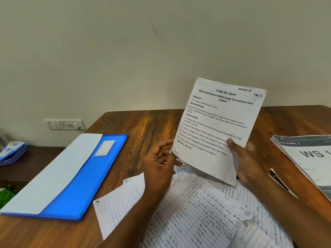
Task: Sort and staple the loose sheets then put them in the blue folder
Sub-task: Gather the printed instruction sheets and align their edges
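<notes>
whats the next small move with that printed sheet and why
Probably set the printed task sheet down to one side. Both the left hand and the right hand hold it up off the wooden desk, while the handwritten lined sheets with circled page numbers lie scattered and unsorted beneath. The blue folder waits on the left.

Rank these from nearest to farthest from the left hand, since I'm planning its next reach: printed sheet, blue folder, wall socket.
1. printed sheet, touching the left hand.
2. blue folder, to the left on the desk.
3. wall socket, far left on the wall.
</notes>
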### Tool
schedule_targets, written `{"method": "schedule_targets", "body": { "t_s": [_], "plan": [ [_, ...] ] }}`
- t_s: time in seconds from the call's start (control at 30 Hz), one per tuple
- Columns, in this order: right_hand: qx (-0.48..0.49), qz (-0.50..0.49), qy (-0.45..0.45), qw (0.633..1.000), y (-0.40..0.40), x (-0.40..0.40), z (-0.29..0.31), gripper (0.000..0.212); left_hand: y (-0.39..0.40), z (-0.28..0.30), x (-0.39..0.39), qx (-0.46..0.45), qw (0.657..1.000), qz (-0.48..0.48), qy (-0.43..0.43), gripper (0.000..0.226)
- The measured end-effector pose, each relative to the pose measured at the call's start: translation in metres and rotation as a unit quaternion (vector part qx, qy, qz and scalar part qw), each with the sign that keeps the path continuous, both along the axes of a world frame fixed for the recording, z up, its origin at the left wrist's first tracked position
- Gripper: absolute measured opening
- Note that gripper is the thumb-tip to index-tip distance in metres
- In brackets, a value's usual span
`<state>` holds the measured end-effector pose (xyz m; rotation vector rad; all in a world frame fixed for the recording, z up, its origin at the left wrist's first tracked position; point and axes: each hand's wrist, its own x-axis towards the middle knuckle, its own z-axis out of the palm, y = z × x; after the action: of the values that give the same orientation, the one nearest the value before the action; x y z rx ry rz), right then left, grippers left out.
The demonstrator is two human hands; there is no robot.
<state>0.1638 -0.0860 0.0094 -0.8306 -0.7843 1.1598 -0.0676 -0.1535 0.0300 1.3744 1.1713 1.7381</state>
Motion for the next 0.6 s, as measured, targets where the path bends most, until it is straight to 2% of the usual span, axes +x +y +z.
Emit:
{"method": "schedule_targets", "body": {
  "t_s": [0.23, 0.47, 0.6],
  "plan": [
    [-0.001, -0.008, 0.014, 1.0, 0.0043, 0.0021, -0.0022, 0.045, 0.0006, 0.0003, -0.0023, 0.024, 0.999, -0.02, -0.012, 0.015],
    [-0.002, -0.01, 0.017, 1.0, 0.0042, 0.0018, -0.0027, 0.044, 0.0046, -0.0011, -0.005, 0.003, 0.997, -0.037, -0.062, 0.025],
    [-0.004, -0.013, 0.013, 1.0, 0.0025, 0.0006, -0.0015, 0.044, 0.0027, 0.0016, -0.0058, 0.013, 0.997, -0.032, -0.067, 0.022]
  ]
}}
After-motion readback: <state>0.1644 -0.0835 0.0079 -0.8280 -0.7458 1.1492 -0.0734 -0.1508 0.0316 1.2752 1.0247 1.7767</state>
